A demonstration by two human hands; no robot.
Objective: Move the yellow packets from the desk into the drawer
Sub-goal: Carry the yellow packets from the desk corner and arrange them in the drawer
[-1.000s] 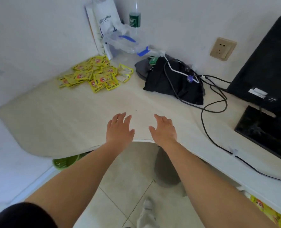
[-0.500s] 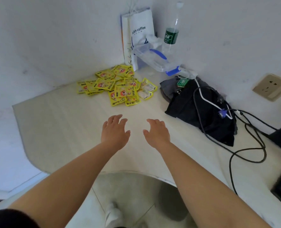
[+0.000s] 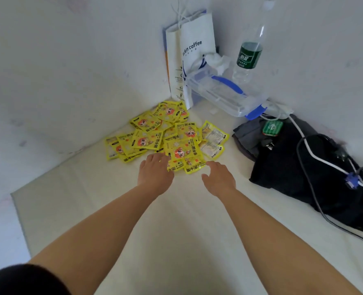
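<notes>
A clear box point(image 3: 223, 96) stood at one o'clock, its contents indistinct. The left hand point(image 3: 155, 173) and right hand point(image 3: 218, 179) were relaxed and empty beside the yellow packets point(image 3: 165, 135) at twelve; contact was unclear.

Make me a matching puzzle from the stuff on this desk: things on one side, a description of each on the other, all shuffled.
Things
1. yellow packets
2. paper bag
3. water bottle
4. black cloth bundle

Descriptions
a. green label
b. cables lying across it
c. heaped flat, overlapping
d. white, upright, printed "coffee"

Pairs: 1-c, 2-d, 3-a, 4-b
</notes>
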